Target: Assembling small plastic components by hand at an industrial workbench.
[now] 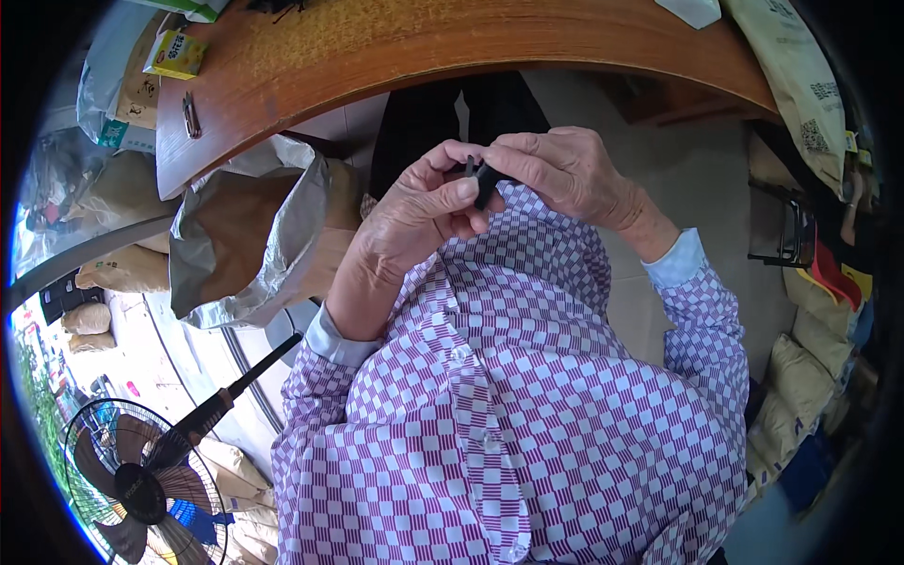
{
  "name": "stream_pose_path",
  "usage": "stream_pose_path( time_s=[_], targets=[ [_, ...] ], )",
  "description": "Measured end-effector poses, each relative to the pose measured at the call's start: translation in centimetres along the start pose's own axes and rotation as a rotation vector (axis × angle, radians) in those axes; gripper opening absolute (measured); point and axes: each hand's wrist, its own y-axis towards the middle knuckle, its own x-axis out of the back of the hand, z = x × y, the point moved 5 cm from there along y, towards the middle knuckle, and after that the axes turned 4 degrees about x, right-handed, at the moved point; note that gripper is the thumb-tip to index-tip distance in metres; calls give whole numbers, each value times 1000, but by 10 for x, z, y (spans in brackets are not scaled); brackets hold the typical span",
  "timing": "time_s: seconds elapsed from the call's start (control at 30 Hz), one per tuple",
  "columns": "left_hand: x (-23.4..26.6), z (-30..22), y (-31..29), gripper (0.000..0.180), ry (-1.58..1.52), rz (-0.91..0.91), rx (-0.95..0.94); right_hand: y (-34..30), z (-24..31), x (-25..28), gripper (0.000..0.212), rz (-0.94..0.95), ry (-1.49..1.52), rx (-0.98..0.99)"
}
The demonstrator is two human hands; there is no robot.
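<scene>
Between both hands, above my lap, is a small black part (487, 185) whose exact kind I cannot make out; it looks like a short piece with a thin prong beside it. My left hand (424, 200) pinches it between thumb and fingers from the left. From the right, my right hand (565, 174) has its thumb and bent fingers closed on the upper end of the same black part. The two hands nearly touch at the fingertips, and the fingers hide much of the part.
A wooden table (395, 47) curves across the far side, with a yellow box (176, 55) and a nail clipper-like metal tool (191, 115) at its left. Left of me stands an open sack (235, 245); a black fan (141, 490) is at lower left. Stuffed sacks (800, 377) line the right.
</scene>
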Motion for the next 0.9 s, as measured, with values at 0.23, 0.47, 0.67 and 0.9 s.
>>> stream_pose_path(
  time_s=[0.23,0.47,0.67,0.9],
  targets=[
    [1,-7,-8,32,424,-282,-189,-14,12,-16,37,-136,689,-867],
    [-1,-11,-12,35,629,-405,-434,-1,25,-40,42,-163,952,-1016],
    [2,-10,-18,39,610,-422,-466,4,29,-50,44,-126,925,-1084],
    [14,-8,-26,32,796,-549,-655,2,29,-69,40,-95,926,-1120]
  ],
)
